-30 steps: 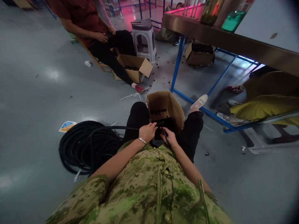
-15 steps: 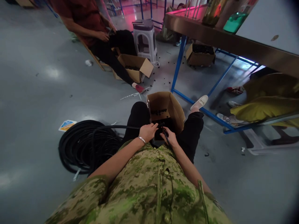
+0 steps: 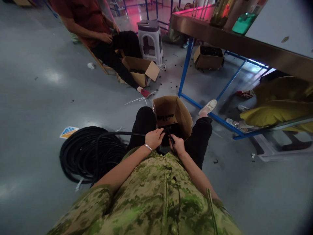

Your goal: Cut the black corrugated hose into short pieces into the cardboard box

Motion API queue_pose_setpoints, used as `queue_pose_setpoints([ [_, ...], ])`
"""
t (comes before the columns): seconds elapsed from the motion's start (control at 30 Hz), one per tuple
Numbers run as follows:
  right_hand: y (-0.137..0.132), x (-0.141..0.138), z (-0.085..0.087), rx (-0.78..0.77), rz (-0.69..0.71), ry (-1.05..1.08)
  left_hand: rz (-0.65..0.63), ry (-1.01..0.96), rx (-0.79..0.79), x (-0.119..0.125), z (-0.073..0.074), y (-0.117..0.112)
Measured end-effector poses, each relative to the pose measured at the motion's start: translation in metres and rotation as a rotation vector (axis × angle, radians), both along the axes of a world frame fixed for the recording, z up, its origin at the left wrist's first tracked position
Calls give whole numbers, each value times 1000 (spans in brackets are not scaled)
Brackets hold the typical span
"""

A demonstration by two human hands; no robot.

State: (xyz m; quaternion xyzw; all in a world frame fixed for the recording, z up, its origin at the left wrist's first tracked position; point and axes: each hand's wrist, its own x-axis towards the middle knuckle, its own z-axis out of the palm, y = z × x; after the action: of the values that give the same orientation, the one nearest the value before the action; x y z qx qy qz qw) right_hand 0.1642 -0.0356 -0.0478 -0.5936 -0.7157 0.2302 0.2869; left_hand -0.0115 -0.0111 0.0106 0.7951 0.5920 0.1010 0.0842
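Note:
My left hand (image 3: 154,138) is closed around the end of a long black hose (image 3: 127,133), with a bracelet at the wrist. The hose runs left to a large black coil (image 3: 85,153) on the floor. My right hand (image 3: 178,145) grips a slim dark hand tool (image 3: 172,142), held close to the hose end; its kind is too dark to make out. Both hands are over the near edge of an open cardboard box (image 3: 183,114) between my knees. Small black pieces (image 3: 166,117) lie inside that box.
A seated person (image 3: 85,23) works at the upper left beside another open box (image 3: 140,78) and a grey stool (image 3: 149,42). To the right stands a blue-legged table (image 3: 184,71), with a filled box (image 3: 209,58) beneath. Someone in yellow trousers (image 3: 276,114) sits there.
My right hand has shifted slightly, and its fingers look more closed around the tool. The left hand stays on the hose. The whole view has drifted a little.

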Motion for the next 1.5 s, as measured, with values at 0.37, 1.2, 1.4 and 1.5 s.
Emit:
queue_pose_setpoints([
  [0.37, -4, -1, 8, -38, -30, -160, 3, -20, -5, 1, 3, 2],
  [1.2, 7, -8, 5, -215, -108, -266, -31, 106, -67, 8, -9, 14],
  [1.4, 9, -5, -2, -265, -133, -244, -72, 115, -78, 7, -8, 11],
  [1.5, 9, -2, -4, -278, -139, -147, -81, 109, -84, 6, -8, 8],
])
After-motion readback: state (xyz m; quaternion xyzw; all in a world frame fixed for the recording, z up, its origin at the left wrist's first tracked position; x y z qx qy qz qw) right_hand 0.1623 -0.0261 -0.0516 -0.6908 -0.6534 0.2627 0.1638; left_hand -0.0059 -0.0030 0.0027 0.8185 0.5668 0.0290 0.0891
